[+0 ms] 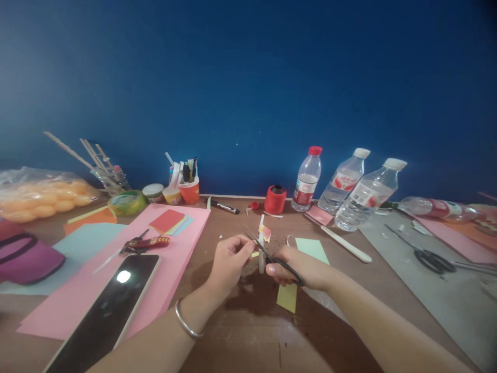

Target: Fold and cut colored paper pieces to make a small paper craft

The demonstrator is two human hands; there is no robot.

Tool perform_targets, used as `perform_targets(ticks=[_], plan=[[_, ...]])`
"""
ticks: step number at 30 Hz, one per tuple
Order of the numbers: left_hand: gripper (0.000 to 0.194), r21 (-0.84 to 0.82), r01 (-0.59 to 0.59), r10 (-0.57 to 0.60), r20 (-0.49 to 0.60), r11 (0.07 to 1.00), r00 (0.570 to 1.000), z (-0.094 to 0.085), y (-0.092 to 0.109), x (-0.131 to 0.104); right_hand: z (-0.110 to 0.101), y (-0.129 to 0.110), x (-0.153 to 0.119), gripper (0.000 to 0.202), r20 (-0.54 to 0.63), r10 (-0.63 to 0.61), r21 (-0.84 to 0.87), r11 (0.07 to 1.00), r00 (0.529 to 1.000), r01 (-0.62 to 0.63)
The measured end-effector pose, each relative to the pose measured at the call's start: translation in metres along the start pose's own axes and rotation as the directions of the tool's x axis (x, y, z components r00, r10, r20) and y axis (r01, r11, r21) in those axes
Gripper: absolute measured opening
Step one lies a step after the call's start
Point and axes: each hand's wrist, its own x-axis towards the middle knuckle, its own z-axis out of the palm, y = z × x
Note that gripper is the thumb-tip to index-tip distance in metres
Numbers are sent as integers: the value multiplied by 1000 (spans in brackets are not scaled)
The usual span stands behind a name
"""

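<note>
Black scissors (294, 273) gripped in the right hand (305, 267), blades angled roughly 10 o'clock, tips just beside the nearer left hand (231, 259), its fingers pinched, can't tell on what.

the wall (248, 93) is deep blue, the spool (275, 200) red (as is one bottle cap (315, 151)), the phone (112, 305) black.
</note>
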Motion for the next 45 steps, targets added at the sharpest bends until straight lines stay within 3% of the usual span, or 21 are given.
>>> perform_targets(ticks=[45], plan=[[24,-4,-14,14,6,1000,1000,-1,-1,1,2,4,1,50,-33,57,14,998,998,-57]])
